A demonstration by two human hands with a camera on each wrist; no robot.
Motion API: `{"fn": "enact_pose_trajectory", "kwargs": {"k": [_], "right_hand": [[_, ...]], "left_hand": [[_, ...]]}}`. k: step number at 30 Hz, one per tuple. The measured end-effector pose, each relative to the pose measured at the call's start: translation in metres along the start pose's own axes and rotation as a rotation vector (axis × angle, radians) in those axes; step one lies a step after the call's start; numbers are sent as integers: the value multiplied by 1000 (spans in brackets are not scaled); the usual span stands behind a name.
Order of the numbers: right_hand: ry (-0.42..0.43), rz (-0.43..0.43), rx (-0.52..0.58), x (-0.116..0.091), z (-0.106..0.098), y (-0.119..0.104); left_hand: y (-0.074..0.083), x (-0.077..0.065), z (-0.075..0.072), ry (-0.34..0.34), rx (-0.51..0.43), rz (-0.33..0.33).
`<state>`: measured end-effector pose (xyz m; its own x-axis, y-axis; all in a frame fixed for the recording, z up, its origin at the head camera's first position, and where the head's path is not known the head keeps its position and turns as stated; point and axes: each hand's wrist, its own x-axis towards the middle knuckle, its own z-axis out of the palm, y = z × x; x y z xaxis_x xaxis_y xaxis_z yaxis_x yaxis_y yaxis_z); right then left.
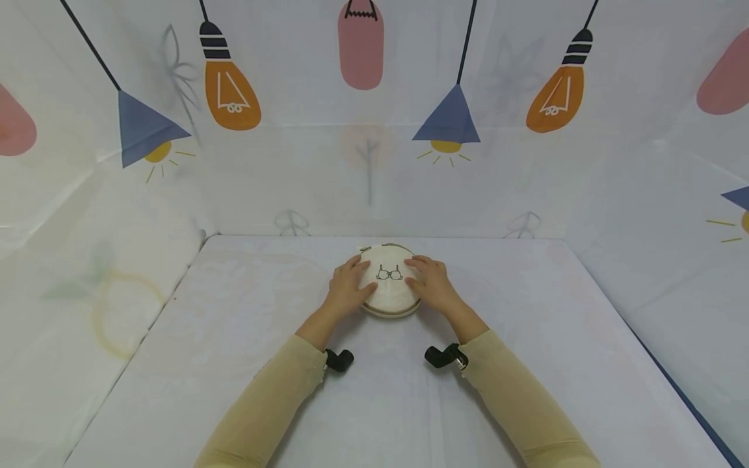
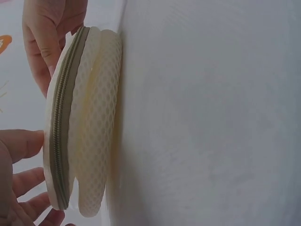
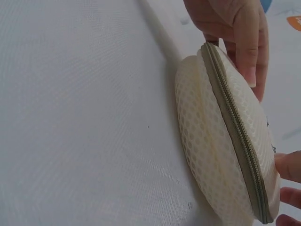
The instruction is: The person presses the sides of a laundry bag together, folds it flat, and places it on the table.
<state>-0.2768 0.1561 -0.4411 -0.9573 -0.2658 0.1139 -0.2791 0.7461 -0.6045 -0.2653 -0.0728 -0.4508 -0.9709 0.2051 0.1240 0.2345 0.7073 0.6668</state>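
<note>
A round cream mesh laundry bag (image 1: 391,298) lies on the white table, with a small bra drawing (image 1: 389,273) on its top. My left hand (image 1: 346,286) touches the bag's left side, fingers spread over the upper edge. On the opposite side my right hand (image 1: 434,285) rests likewise, thumb and fingers on the rim. A grey-beige zipper (image 2: 61,113) runs round the side in the left wrist view, closed along the part that shows. Honeycomb mesh (image 3: 202,127) forms the lower half in the right wrist view. The bag's far side is hidden in both wrist views.
The white tabletop (image 1: 246,390) ends at a back wall sheet (image 1: 316,175) printed with lamps and bulbs. White sheets also stand at both sides. Black wrist mounts (image 1: 446,355) stick out from the cream sleeves (image 1: 521,396).
</note>
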Motion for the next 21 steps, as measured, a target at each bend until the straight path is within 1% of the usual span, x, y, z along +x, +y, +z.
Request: {"fn": "enact_pose_trajectory", "kwargs": {"k": [4, 11, 15, 21], "right_hand": [[-25, -30, -29, 0, 1, 1], [-80, -66, -68, -2, -1, 1], [-105, -66, -100, -4, -2, 1], [-114, -63, -133, -7, -6, 0]], "left_hand": [[3, -1, 1, -3, 64, -3], [8, -4, -1, -37, 159, -27], [8, -5, -2, -70, 185, -33], [8, -6, -3, -111, 212, -30]]}}
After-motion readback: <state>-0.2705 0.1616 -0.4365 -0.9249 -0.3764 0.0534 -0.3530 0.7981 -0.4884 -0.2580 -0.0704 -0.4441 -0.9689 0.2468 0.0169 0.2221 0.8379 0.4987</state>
